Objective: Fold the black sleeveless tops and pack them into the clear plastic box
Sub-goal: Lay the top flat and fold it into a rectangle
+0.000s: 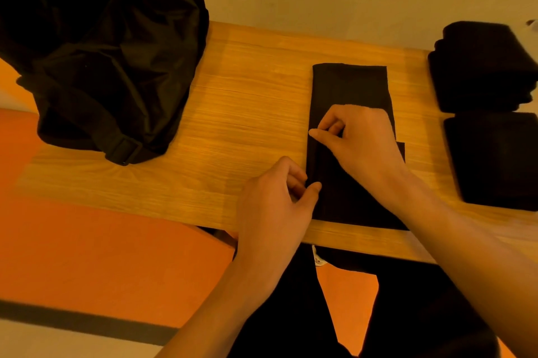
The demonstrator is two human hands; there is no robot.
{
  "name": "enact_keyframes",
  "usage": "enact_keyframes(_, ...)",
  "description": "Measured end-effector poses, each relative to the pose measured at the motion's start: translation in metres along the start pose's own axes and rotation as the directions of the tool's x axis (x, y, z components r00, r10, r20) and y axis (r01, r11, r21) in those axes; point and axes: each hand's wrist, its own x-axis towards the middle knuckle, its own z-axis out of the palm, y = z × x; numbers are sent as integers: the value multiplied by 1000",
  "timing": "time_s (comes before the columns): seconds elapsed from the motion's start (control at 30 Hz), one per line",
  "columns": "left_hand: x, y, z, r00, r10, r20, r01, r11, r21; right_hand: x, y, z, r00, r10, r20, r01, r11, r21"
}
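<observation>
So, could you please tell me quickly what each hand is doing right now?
Left hand: pinches the left edge of the top.
Right hand: pinches the same edge, farther from the person.
</observation>
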Motion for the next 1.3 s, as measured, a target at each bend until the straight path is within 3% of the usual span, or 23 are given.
enact_keyframes(0.17, -2, -1, -1, 998, 51, -44, -52, 998, -22, 0, 8, -35, 958, -64, -281, 59, 998, -25)
enact_keyframes(0.23, -4, -5, 0, 984, 141, -111, -138, 990, 35, 0, 13, -50, 956, -117, -268, 106, 993, -56)
enact_keyframes(0.33, -7, -10, 3, 919, 364, -152, -332, 922, 200, -7, 15, -44, 947, -313, -67, 299, 940, -166)
enact_keyframes(0.43, -10, -16, 11, 819, 571, 48, -552, 763, 337, -8, 21, -22, 871, -442, 215, 487, 833, -264)
enact_keyframes(0.53, -16, -23, 12, 794, 558, 242, -603, 670, 433, 2, 34, -11, 770, -417, 483, 598, 736, -318)
enact_keyframes(0.67, -24, -33, 5, 792, 510, 336, -609, 629, 483, 23, 43, -17, 790, -311, 529, 518, 800, -303)
enact_keyframes(0.73, -29, -35, 0, 799, 503, 330, -602, 662, 447, 25, 42, -26, 856, -349, 380, 464, 843, -271)
enact_keyframes(0.83, -27, -33, -8, 813, 532, 235, -582, 747, 321, 5, 46, -44, 955, -297, 2, 297, 954, -45)
enact_keyframes(0.9, -18, -25, -11, 847, 504, 168, -531, 802, 272, -18, 51, -53, 974, -217, -66, 216, 976, -14)
enact_keyframes(1.0, 1, -8, -7, 880, 426, 211, -471, 839, 271, -52, 56, -54, 990, -135, -35, 133, 989, -60)
enact_keyframes(1.1, 21, 3, 6, 836, 422, 351, -543, 725, 424, -76, 58, -44, 988, -120, 97, 139, 965, -223)
enact_keyframes(1.2, 32, 1, 16, 842, 334, 424, -534, 621, 574, -86, 67, -37, 959, -21, 282, 123, 929, -349)
enact_keyframes(1.3, 34, -5, 17, 861, 288, 419, -504, 588, 632, -88, 79, -36, 957, 24, 288, 86, 929, -361)
